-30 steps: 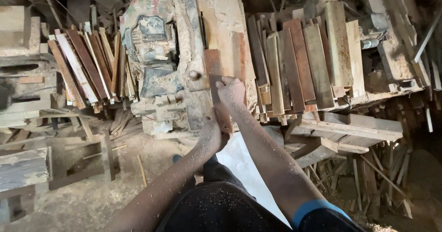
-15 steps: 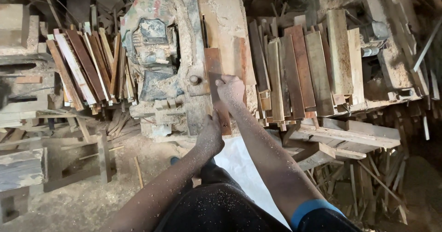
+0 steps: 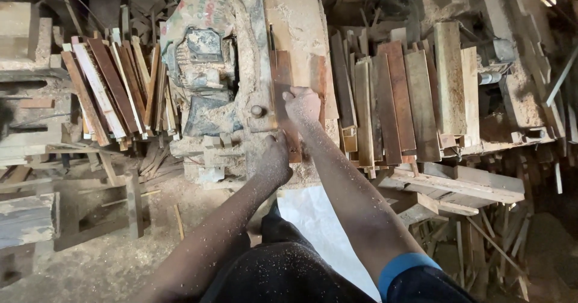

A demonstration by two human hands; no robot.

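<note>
A reddish-brown wooden plank (image 3: 283, 80) lies lengthwise on the sawdust-covered saw table (image 3: 301, 26). My left hand (image 3: 275, 158) grips the plank's near end at the table's front edge. My right hand (image 3: 303, 104) presses down flat on the plank farther along, fingers curled over its right side. Both forearms are dusted with sawdust. A vertical fence rail (image 3: 260, 50) runs along the plank's left side, with a round knob (image 3: 257, 111) next to it.
A stack of cut planks (image 3: 397, 98) lies to the right of the table. More slats (image 3: 114, 86) lean in a pile on the left. A dusty motor under a sack (image 3: 201, 68) sits left of the fence. Scrap wood and sawdust cover the floor (image 3: 90, 243).
The plank has slid forward along the fence, away from me, and both hands have moved up with it. The view has shifted slightly downward.
</note>
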